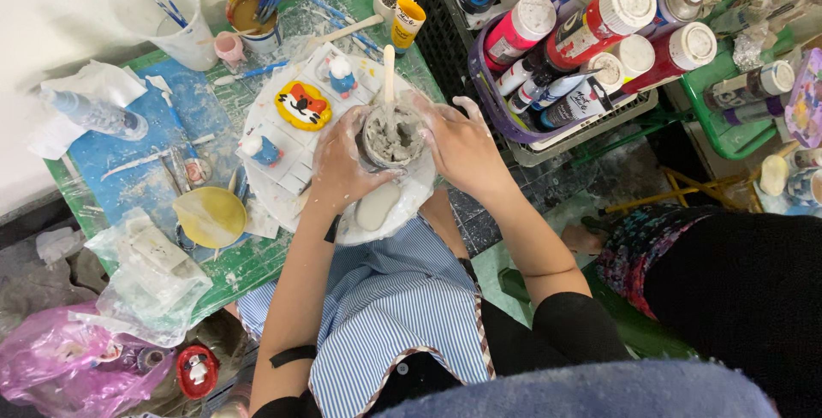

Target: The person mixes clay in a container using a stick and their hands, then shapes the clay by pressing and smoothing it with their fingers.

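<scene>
Hands, left (342, 165) and right (458, 144), fingers clasping plaster cup (393, 137); cluttered green table (257, 259).

- Two hands, the left hand (342, 170) and the right hand (462, 148), both wrapped around one cup of grey paste (393, 137).
- One wooden stick (388, 71) standing in that cup.
- One round white tray (419, 195).
- One orange tiger figure (302, 105).
- Two small blue-and-white figures, one (342, 75) near the tiger, the other (262, 149) lower left.
- One yellow dish (211, 216).
- One purple basket (505, 122) of paint bottles.
</scene>
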